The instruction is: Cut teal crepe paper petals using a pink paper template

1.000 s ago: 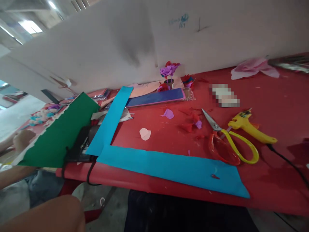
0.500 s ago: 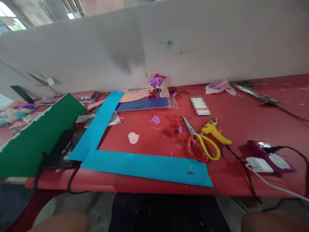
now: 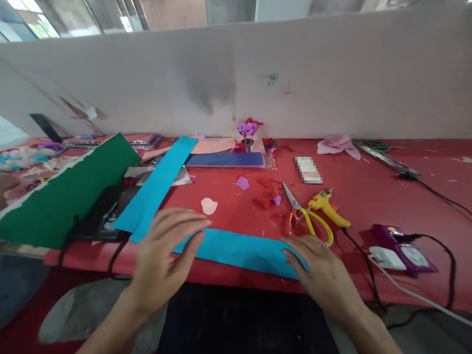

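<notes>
A long light-blue paper strip [image 3: 239, 248] lies along the near edge of the red table [image 3: 387, 187]. My left hand [image 3: 165, 255] rests flat on its left end, fingers stretched out and spread. My right hand [image 3: 320, 273] lies open on the strip's right end, a ring on one finger. A second light-blue strip [image 3: 157, 184] runs away from the left end towards the back. Red-and-yellow scissors [image 3: 306, 219] lie just beyond my right hand, beside a yellow glue gun [image 3: 328, 206].
A green sheet [image 3: 62, 189] covers a black object at the left. A dark-blue sheet [image 3: 224, 160], paper flowers [image 3: 249, 130], and paper scraps [image 3: 208, 205] lie mid-table. A purple device [image 3: 405, 241] with white plug and cables sits right. A pale partition [image 3: 258, 83] stands behind.
Both my hands have come into view and settled on the ends of the near blue strip. The view has tilted and shifted slightly.
</notes>
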Available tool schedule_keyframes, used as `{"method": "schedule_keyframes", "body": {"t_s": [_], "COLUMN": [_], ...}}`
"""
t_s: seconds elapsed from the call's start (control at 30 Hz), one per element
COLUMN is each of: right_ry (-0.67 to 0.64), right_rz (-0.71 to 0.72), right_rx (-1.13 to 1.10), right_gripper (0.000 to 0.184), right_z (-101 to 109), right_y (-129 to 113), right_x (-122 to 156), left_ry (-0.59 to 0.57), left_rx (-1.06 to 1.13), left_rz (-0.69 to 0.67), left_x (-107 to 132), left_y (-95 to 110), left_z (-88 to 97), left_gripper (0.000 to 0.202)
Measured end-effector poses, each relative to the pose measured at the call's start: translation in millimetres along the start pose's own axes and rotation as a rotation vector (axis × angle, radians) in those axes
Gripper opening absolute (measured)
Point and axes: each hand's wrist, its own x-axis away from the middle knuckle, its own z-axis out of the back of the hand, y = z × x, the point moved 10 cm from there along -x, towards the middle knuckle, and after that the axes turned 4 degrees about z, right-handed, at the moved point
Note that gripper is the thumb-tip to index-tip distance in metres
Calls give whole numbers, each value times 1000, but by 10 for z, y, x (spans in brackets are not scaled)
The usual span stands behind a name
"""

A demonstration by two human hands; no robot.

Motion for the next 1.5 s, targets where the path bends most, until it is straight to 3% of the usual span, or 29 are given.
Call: {"method": "schedule_keyframes", "body": {"t_s": [0.07,0.2,0.3,0.43,0.53,0.63,0.87,0.97,1.07,1.17,1.23,1.3,1.37,1.5], "right_ry": [32,183,154,125,147,248,508,596,690,764,739,665,598,566], "right_rz": [-64,-209,-260,-275,-278,-253,-201,-273,-428,-551,-650,-745,-783,-732], "right_rx": [54,205,223,170,119,52,20,129,276,389,443,453,444,485], "right_gripper": [22,19,18,19,20,19,23,19,8,7,20,39,53,55], "right_z": [7,225,155,-35,-96,-36,229,390,622,855,933,932,896,893], "right_y": [269,719,843,757,634,526,429,525,794,1147,1421,1677,1825,1787], "right_x": [112,308,274,163,160,254,819,1155,1480,1710,1799,1853,1874,1858], "left_ry": [-99,-253,-311,-378,-386,-368,-348,-316,-223,-159,-203,-258,-365,-494], "left_rx": [22,21,15,-24,-77,-129,-176,-121,-12,122,222,341,409,404], "left_rz": [-14,-19,-113,-249,-314,-357,-350,-331,-316,-315,-299,-262,-248,-325], "left_x": [146,496,592,569,562,590,628,609,518,312,101,-151,-369,-601], "left_y": [-98,-186,7,285,360,373,349,347,433,708,994,1321,1677,2286], "left_z": [-329,-980,-1263,-1509,-1647,-1735,-1830,-1773,-1604,-1536,-1688,-1952,-2327,-2922], "left_gripper": [17,23,30,39,46,47,50,51,49,47,44,39,38,47]}}
